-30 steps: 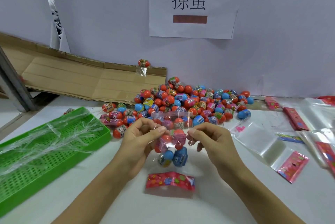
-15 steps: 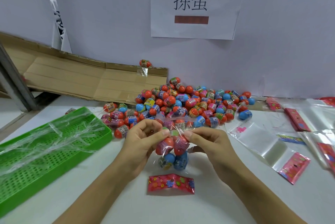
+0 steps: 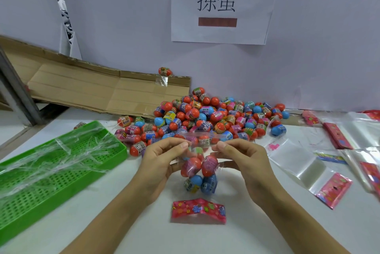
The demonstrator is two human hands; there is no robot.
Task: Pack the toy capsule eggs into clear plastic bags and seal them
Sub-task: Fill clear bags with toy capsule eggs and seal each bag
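Two hands, left hand (image 3: pixel 162 163) and right hand (image 3: pixel 244 161), pinch the clear plastic bag (image 3: pixel 199 169) of red and blue capsule eggs, right of the green perforated plastic tray (image 3: pixel 115 163).

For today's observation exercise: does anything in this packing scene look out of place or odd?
One capsule egg sits alone on the top edge of the flattened cardboard against the wall, well apart from the main egg pile on the table. Nothing else stands out.
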